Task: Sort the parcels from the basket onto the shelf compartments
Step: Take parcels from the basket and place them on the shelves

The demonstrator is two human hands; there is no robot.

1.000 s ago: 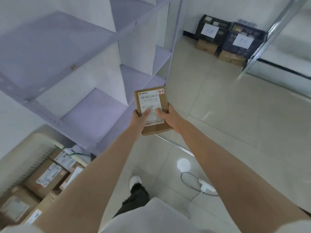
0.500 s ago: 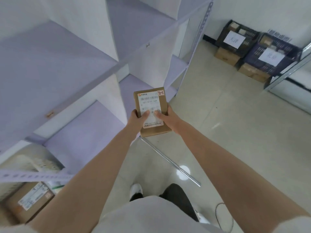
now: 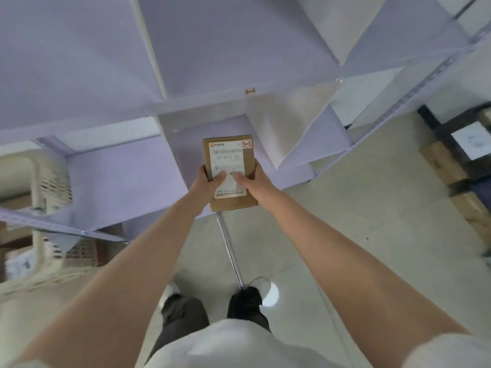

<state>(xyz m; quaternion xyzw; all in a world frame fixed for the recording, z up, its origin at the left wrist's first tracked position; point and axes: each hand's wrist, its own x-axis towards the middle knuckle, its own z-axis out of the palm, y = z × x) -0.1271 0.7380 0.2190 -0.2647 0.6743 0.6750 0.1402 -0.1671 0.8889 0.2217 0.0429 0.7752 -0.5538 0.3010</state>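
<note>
Looking down from my head, I have one parcel (image 3: 229,171) in front of me, a flat brown cardboard box held in both hands. My left hand (image 3: 206,181) grips its left edge, fingers curled round the side and thumb lying on the white label (image 3: 228,168). My right hand (image 3: 252,179) grips the right edge the same way, thumb on the label close to the other thumb. The far end of the parcel points at the shelf (image 3: 239,49). A small sticker (image 3: 246,143) in its far right corner reads 2-2.

The parcel is in the air, not resting on anything, and appears over the front of a lower compartment with a pale purple floor. On the shelf edge above that compartment sits a small tag (image 3: 250,91), also marked 2-2, almost straight above the parcel's sticker.

The basket (image 3: 39,181), beige with slotted walls, is at my far left, partly behind the shelf's front rail. What lies inside it is too blurred to tell.

To my right, dark crates (image 3: 465,144) with white sheets on them stand on the grey floor (image 3: 372,221), with cardboard boxes (image 3: 441,163) beside them. A thin metal rod (image 3: 229,251) lies on the floor between my feet.
</note>
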